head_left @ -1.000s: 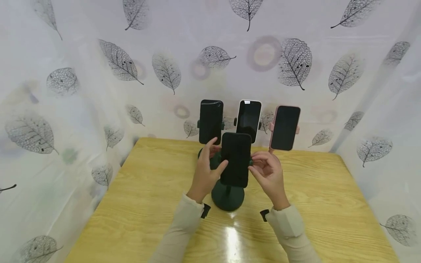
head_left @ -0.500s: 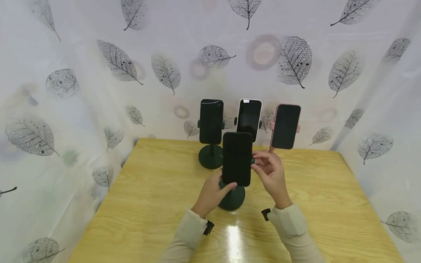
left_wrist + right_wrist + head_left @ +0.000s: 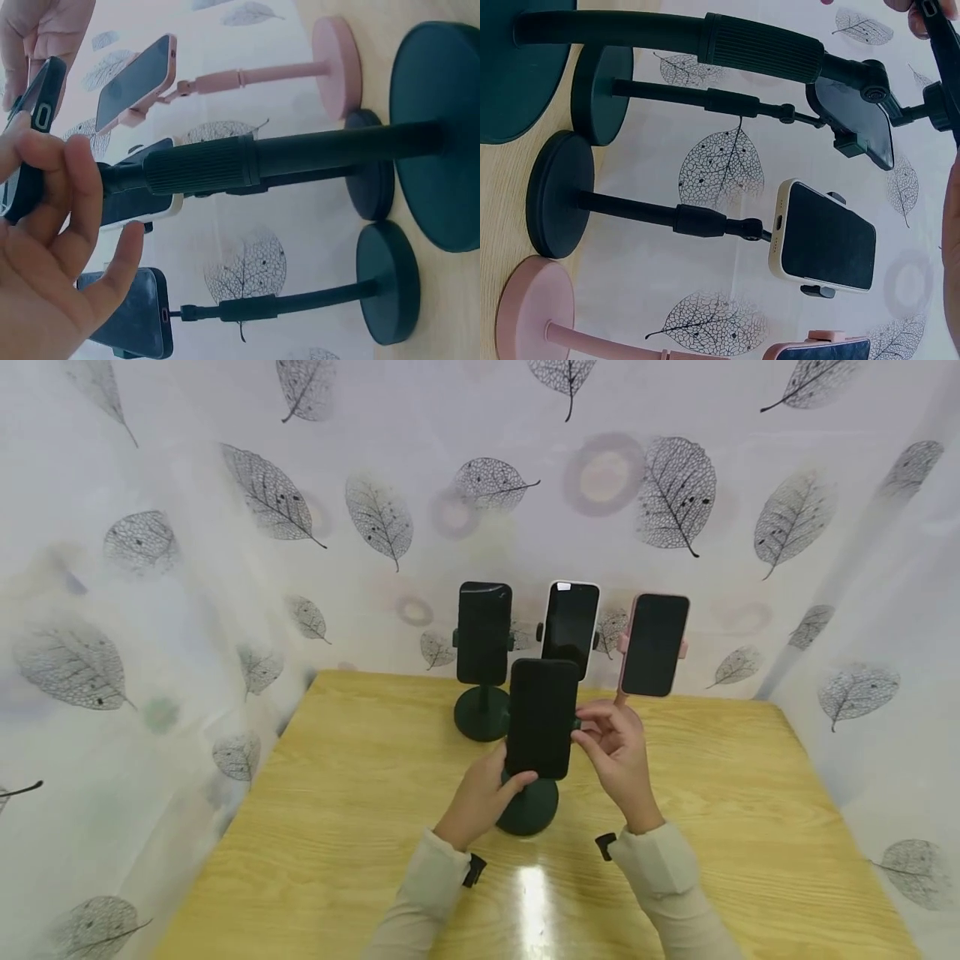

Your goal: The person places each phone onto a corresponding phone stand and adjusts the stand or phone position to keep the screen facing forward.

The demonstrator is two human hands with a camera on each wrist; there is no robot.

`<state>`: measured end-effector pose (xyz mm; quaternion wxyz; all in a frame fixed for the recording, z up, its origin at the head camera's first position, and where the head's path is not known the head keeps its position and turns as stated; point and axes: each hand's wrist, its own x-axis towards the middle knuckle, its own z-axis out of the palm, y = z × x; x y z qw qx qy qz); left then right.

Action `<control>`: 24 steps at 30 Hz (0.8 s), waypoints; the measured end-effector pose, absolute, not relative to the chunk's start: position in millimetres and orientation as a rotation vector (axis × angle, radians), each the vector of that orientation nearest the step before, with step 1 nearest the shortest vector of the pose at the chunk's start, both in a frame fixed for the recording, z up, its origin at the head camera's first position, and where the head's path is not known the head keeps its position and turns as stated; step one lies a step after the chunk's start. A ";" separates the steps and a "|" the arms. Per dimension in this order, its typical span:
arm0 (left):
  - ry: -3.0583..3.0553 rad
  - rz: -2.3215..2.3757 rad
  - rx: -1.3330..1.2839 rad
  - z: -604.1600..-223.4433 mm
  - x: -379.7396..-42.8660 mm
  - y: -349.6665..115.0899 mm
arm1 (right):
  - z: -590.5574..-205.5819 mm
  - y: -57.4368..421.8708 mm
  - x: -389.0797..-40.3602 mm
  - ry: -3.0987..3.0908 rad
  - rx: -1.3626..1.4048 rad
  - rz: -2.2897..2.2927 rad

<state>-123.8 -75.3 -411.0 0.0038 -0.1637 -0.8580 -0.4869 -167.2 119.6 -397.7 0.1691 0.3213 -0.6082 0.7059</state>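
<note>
A black phone (image 3: 542, 718) is mounted upright on a dark green phone stand (image 3: 528, 810), nearest to me. With the thumb across its front and fingers behind, my left hand (image 3: 476, 797) grips the phone's lower left corner. The left wrist view shows those fingers curled at the phone's bottom edge, beside the stand's ribbed neck (image 3: 199, 165). My right hand (image 3: 615, 760) pinches the green clamp arm (image 3: 577, 724) at the phone's right edge. In the right wrist view the stand's joint (image 3: 874, 81) reaches to the phone's back; most of that hand is out of frame.
Behind stand three more phones in holders: a black one (image 3: 484, 633) on a green stand, a white-edged one (image 3: 570, 631) on a dark stand, and a pink-edged one (image 3: 655, 645) on a pink stand. The wooden table (image 3: 337, 827) meets leaf-patterned sheeting (image 3: 420, 435).
My left hand has moved from the phone's left side down to its lower left corner and now grips it there. The right hand has stayed at the clamp.
</note>
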 end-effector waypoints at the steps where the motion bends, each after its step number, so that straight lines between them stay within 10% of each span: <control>1: -2.686 -1.557 -0.524 -411.3 -125.4 -73.6 | -397.0 122.3 -167.0 -1.740 0.908 2.001; 24: -2.903 -1.435 -0.392 -446.2 -101.3 -127.6 | -457.1 75.2 -161.2 -2.682 0.598 1.618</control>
